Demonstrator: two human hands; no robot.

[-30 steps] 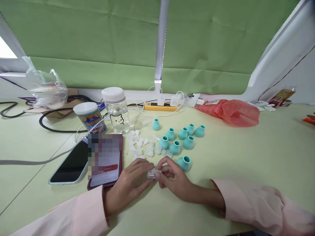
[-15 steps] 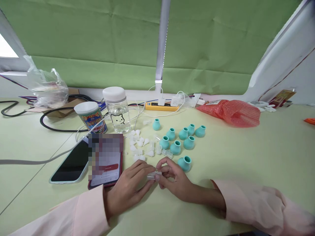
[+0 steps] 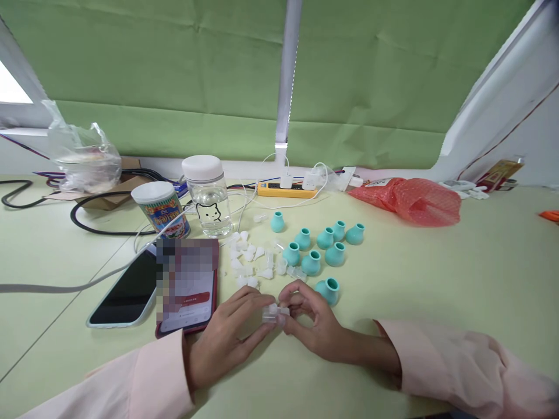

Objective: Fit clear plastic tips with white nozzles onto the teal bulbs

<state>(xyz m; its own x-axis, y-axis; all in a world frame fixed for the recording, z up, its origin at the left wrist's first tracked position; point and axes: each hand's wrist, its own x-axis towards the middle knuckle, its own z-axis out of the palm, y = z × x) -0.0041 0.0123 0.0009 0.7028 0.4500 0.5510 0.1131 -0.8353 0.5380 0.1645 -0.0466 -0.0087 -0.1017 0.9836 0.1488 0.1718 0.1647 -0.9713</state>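
Between my two hands is a small clear plastic tube piece (image 3: 269,315), with a whitish part showing at its top. My left hand (image 3: 231,331) grips its left end between thumb and fingers. On the other end, the thumb and fingertips of my right hand (image 3: 312,323) close around the piece; the fingers partly hide it. Just beyond my right hand stands a teal rubber bulb (image 3: 328,291) with its round mouth facing up. Loose white and clear plastic parts (image 3: 250,253) lie in a cluster past my fingertips.
More teal bulbs (image 3: 311,263) stand behind the right hand. Two phones, one dark-screened (image 3: 126,294) and one red-cased (image 3: 192,308), lie left. Behind them are a printed can (image 3: 162,212) and a water bottle (image 3: 212,203). A yellow power strip (image 3: 271,190) and red bubble wrap (image 3: 410,201) lie farther back.
The clear tube piece has shifted slightly and shows more between my hands. My right fingers have opened a little around its end; my left hand has barely moved.
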